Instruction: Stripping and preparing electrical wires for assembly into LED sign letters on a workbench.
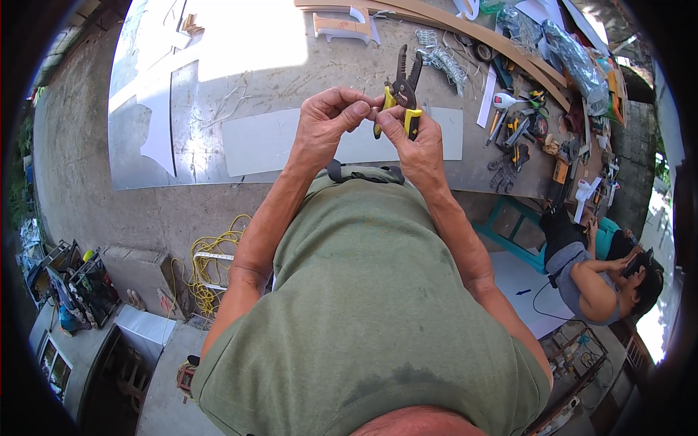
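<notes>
My right hand (416, 138) is wrapped round a pair of wire strippers (404, 89) with yellow-and-black handles. Their dark, toothed jaws point away from me and stand apart. Close beside it, my left hand (329, 120) is closed in a pinch, its fingertips almost meeting those of the right. Something very thin, perhaps a wire end, shows at the fingertips, but it is too small to make out. Both hands are above a pale flat strip (276, 142) lying along the near edge of the metal-topped table (203, 171).
Coiled pale wire (447, 69) and a channel-letter-like piece (342, 27) lie farther back. Hand tools, a dark glove (503, 174) and plastic-wrapped material (574, 62) crowd the right side. A seated person (596, 283) is at the right, near a teal stool (509, 225). Yellow cord (211, 261) lies at left.
</notes>
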The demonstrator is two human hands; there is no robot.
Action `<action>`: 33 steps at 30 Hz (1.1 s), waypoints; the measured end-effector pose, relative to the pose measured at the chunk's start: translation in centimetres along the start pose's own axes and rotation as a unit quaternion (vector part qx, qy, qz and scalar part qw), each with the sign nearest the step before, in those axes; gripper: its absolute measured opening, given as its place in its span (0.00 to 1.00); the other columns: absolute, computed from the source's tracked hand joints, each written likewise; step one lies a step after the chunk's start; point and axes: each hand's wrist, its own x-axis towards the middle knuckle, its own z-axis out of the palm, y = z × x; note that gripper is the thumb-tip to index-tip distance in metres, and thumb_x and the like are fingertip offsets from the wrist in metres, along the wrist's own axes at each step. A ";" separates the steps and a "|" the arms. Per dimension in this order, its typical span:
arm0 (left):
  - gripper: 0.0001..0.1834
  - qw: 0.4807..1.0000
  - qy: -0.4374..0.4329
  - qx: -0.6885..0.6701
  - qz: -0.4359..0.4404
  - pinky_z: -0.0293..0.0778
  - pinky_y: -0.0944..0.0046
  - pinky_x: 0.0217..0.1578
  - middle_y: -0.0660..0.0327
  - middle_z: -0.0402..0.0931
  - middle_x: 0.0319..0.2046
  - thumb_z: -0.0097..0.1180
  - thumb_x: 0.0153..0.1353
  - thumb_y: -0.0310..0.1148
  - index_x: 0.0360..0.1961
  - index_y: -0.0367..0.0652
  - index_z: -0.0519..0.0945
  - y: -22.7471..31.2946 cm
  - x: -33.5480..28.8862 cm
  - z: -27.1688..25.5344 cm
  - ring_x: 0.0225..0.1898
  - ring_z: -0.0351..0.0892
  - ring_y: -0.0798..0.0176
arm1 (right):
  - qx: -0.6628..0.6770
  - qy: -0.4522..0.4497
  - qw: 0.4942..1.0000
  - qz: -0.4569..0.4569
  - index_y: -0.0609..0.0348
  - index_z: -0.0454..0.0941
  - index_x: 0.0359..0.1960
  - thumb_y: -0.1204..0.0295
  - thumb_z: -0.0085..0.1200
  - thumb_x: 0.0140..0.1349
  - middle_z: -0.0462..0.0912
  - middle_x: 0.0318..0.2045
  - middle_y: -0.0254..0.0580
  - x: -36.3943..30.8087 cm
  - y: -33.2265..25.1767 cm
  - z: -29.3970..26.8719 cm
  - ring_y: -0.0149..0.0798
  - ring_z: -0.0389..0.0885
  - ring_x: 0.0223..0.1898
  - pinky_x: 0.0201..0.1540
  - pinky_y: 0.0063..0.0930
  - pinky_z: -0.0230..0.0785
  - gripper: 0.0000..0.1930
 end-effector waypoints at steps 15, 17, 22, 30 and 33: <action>0.12 0.986 0.062 0.135 -0.081 0.78 0.70 0.28 0.59 0.85 0.28 0.68 0.61 0.34 0.38 0.35 0.86 0.3 0.2 1.0 0.28 0.82 0.70 | -0.107 0.076 0.984 -0.123 0.61 0.78 0.39 0.70 0.63 0.63 0.81 0.29 0.34 1.4 1.0 -1.0 0.28 0.78 0.32 0.36 0.26 0.71 0.09; 0.13 0.989 0.097 0.090 -0.071 0.80 0.69 0.30 0.56 0.85 0.28 0.67 0.61 0.33 0.39 0.32 0.85 0.2 0.3 0.8 0.29 0.83 0.69 | -0.071 0.075 0.992 -0.069 0.61 0.78 0.38 0.70 0.62 0.64 0.81 0.28 0.35 1.0 0.6 -1.1 0.29 0.78 0.30 0.35 0.27 0.70 0.09; 0.11 0.986 0.141 0.082 -0.032 0.80 0.68 0.31 0.53 0.85 0.30 0.67 0.61 0.30 0.40 0.33 0.84 1.2 0.6 0.7 0.30 0.84 0.66 | -0.120 -0.079 0.988 0.057 0.63 0.78 0.36 0.58 0.55 0.69 0.80 0.25 0.38 -0.5 0.6 -2.4 0.31 0.76 0.28 0.32 0.27 0.67 0.17; 0.09 0.970 0.191 0.133 0.068 0.83 0.67 0.38 0.53 0.86 0.33 0.63 0.64 0.27 0.41 0.32 0.83 1.4 0.9 1.8 0.34 0.86 0.64 | -0.088 -0.126 0.983 0.097 0.65 0.78 0.41 0.56 0.51 0.70 0.82 0.30 0.41 -1.1 0.7 -1.5 0.34 0.79 0.34 0.39 0.31 0.71 0.20; 0.09 0.962 0.189 0.175 0.088 0.83 0.68 0.38 0.54 0.86 0.33 0.64 0.63 0.27 0.41 0.32 0.83 1.0 0.8 1.9 0.35 0.86 0.65 | -0.081 -0.105 0.989 0.070 0.65 0.78 0.35 0.53 0.52 0.69 0.81 0.25 0.41 -1.0 0.9 -1.4 0.33 0.76 0.27 0.32 0.29 0.68 0.22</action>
